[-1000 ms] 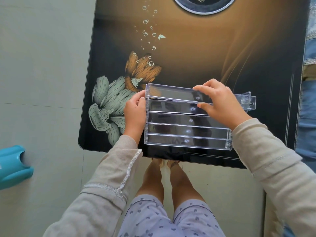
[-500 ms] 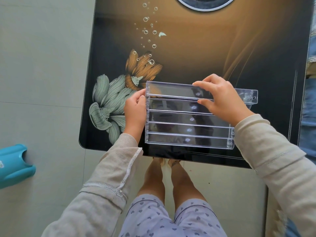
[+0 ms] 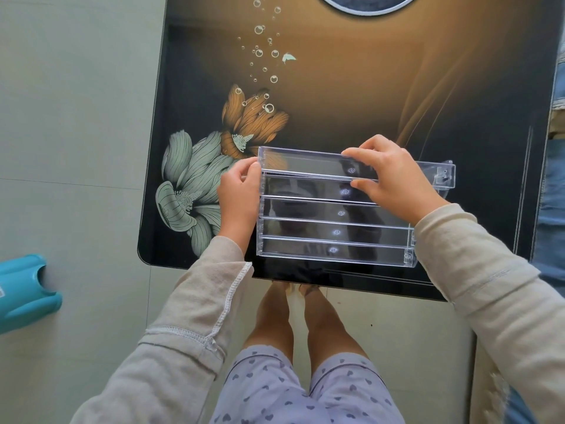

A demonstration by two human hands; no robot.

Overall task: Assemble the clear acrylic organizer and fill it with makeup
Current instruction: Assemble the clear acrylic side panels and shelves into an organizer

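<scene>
Several long clear acrylic strips (image 3: 333,231) lie side by side in a row near the front edge of the dark flower-printed table (image 3: 351,96). The farthest strip (image 3: 305,162) sticks out to the right past the others, and its notched end shows at the right. My left hand (image 3: 240,195) presses against the left ends of the strips. My right hand (image 3: 394,182) pinches the farthest strip, fingers on its far edge and thumb on its near edge. No makeup is in view.
A teal plastic object (image 3: 23,290) sits on the tiled floor at the left. Blue fabric (image 3: 553,209) runs along the right edge of the table. A round dark ring (image 3: 367,3) is at the table's far edge. My legs stand below the table's front edge.
The farthest strip has shifted slightly and lies closer to parallel with the others. Both hands keep their hold.
</scene>
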